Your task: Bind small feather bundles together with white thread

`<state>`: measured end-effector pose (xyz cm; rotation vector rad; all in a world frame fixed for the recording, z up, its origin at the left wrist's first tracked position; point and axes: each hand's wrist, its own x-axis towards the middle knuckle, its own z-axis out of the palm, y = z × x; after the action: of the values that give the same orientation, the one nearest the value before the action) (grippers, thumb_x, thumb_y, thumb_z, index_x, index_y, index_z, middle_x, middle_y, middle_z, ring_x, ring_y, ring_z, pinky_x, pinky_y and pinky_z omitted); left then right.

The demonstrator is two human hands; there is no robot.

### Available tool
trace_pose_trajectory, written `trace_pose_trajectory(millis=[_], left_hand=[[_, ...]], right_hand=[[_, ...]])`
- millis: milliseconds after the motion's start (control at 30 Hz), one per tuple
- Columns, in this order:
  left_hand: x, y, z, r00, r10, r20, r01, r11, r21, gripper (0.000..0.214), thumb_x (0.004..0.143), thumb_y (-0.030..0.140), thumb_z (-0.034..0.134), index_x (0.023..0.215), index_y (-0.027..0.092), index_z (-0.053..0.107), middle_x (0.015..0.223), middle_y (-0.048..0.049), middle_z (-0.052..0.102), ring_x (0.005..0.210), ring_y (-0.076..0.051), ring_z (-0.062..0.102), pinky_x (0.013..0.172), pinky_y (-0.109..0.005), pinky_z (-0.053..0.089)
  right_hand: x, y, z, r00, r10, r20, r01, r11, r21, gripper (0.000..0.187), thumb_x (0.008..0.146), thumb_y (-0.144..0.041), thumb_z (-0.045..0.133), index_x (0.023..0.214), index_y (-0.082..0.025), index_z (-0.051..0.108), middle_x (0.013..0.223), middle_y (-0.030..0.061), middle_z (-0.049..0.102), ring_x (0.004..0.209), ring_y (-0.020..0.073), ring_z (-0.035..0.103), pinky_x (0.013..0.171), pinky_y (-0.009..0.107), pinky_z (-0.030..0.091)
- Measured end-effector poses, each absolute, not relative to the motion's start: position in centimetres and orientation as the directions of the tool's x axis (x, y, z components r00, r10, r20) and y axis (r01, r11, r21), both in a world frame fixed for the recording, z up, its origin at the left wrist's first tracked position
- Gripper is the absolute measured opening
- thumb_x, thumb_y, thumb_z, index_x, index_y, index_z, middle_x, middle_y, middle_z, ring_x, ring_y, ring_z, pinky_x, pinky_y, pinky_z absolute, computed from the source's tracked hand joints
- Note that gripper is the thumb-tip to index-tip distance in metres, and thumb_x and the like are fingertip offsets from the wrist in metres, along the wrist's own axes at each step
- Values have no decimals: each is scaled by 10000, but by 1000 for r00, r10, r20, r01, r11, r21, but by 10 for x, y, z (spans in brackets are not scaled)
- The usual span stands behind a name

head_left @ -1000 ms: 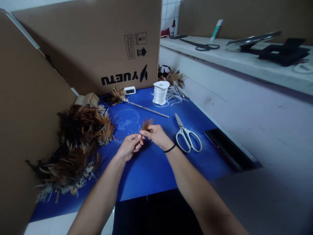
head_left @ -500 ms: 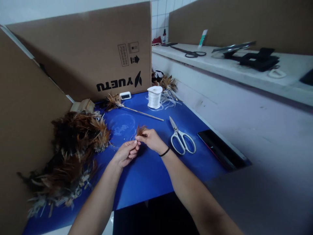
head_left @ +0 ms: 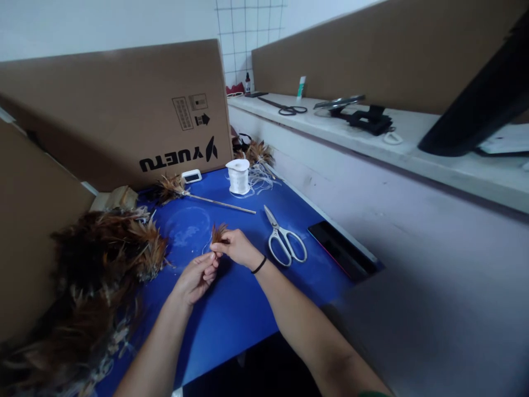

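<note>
Over the blue table [head_left: 231, 309], a small tuft of brown feathers [head_left: 217, 234] is pinched in my right hand [head_left: 237, 246], which wears a black band at the wrist. My left hand [head_left: 198, 278] meets it from the left, thumb and finger pressed together at the base of the tuft, fingers curled. A thin white thread [head_left: 206, 245] shows beside the feathers. Scissors with white handles [head_left: 285, 240] lie to the right of my hands. Behind them rests a thin stick [head_left: 223, 204] with a feather bundle [head_left: 171, 189] at its left end.
Heaps of brown feather bundles [head_left: 107, 248] cover the left side. A white spool [head_left: 238, 177] stands at the back, near a small white device [head_left: 191, 176]. A dark phone [head_left: 343, 251] lies at the right edge. Cardboard [head_left: 124, 110] and a white ledge [head_left: 407, 157] enclose the table.
My view has swung to the right, so everything sits further left and a dark object appears at upper right. Both hands keep nearly the same pose around the feather tuft.
</note>
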<state>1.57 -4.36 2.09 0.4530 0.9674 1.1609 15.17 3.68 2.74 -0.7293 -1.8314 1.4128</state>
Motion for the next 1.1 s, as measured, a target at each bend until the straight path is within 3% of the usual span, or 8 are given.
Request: trace_pose_trajectory(millis=[333,567,833,933,1033,1100], left_hand=[[17,-46,20,168,904,-392,-567,414,712,187,726,208,725,818,69,641,573,30,466,406,19,303,366,-89,235],[20,-49,21,201,879,-433,-571,464,677,259,690,287,762,796,115,601,601,40,467,401,11,311,336,-96,188],[15,-47,13,138,903,-406,-525,414,744,242,662,244,774,726,104,588,548,38,477,397,-1,331,369,-119,233],[15,-46,12,98,916,-388,-495,383,780,236,670,260,764,705,110,585,528,35,480,396,-16,341,375,-138,248],[18,-44,12,51,919,-390,-498,362,788,237,665,266,764,708,116,586,538,31,493,400,-20,346,374,-141,249],[20,-43,12,25,918,-396,-510,353,784,236,662,265,766,724,117,593,560,26,510,411,-20,356,377,-139,257]], right_hand=[[157,32,41,-609,730,310,-23,375,-927,272,771,-194,639,513,-155,564,676,-6,592,709,107,562,725,223,438],[163,35,44,-655,674,341,43,484,-874,264,798,-171,637,540,-157,581,692,-7,601,736,110,557,755,229,417],[160,30,45,-628,717,303,151,495,-856,207,776,-196,666,589,-152,591,738,-7,607,692,99,543,676,220,398],[173,29,58,-640,725,256,238,503,-831,64,763,-219,677,799,-175,647,779,-5,636,688,110,573,657,224,413],[198,55,73,-531,813,238,433,502,-749,408,734,-296,710,1117,-204,603,900,32,665,774,152,616,710,257,451],[216,90,78,-447,858,251,610,498,-616,373,798,-303,639,1150,-186,595,993,69,668,872,173,623,787,270,459]])
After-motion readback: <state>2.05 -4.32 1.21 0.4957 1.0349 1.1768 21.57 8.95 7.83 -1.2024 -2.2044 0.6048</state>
